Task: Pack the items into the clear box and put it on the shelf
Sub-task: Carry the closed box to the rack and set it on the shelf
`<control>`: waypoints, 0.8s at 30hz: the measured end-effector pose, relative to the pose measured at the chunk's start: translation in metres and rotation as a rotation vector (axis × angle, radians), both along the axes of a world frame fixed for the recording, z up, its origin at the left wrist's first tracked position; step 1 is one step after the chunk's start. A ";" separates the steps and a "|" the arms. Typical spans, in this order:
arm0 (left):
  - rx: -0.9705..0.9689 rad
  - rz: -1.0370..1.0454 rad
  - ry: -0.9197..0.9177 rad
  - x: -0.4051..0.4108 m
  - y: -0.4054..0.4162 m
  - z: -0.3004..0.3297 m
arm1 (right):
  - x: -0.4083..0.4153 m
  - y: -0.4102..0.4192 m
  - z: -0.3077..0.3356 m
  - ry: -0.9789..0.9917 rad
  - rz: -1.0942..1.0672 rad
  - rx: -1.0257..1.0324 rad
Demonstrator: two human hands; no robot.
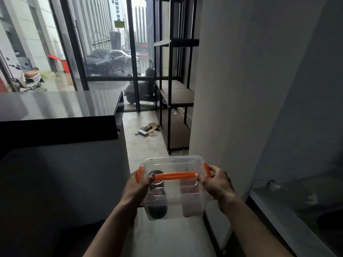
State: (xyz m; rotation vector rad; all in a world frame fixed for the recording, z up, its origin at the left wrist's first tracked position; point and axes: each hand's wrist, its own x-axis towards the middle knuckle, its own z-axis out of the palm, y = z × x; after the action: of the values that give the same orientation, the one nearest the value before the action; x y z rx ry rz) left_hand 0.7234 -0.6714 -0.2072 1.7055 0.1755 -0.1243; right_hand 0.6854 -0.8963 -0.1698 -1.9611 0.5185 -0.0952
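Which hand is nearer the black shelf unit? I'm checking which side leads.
Right. The right hand grips the clear box on the side below the shelf unit; the left hand grips the opposite side.

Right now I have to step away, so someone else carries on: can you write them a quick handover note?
Left hand: gripping the clear box at its left end.
Right hand: gripping its right end.
The box is lidded, with its orange handle lying flat, items inside, and carried in mid-air.
Done: packing, lid on.
Left: walk to the black shelf ahead and set the box on it.
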 end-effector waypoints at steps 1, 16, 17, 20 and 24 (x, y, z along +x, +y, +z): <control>-0.005 0.008 -0.001 0.018 0.002 -0.002 | 0.019 0.003 -0.002 -0.001 -0.001 0.005; -0.024 0.055 -0.006 0.333 0.022 0.026 | 0.338 0.026 0.026 0.022 0.017 0.082; -0.025 0.059 -0.005 0.353 0.019 0.030 | 0.360 0.024 0.028 0.018 0.010 0.078; 0.028 0.069 -0.020 0.422 0.011 0.034 | 0.436 0.013 0.026 0.001 0.020 0.055; 0.074 0.110 -0.013 0.532 0.001 0.020 | 0.549 0.001 0.014 -0.039 0.061 0.072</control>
State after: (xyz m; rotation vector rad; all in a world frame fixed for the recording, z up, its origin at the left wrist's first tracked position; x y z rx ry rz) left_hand 1.2555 -0.6701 -0.1870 1.7658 0.2662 -0.0253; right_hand 1.2346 -0.8952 -0.1561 -1.8992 0.4309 -0.0754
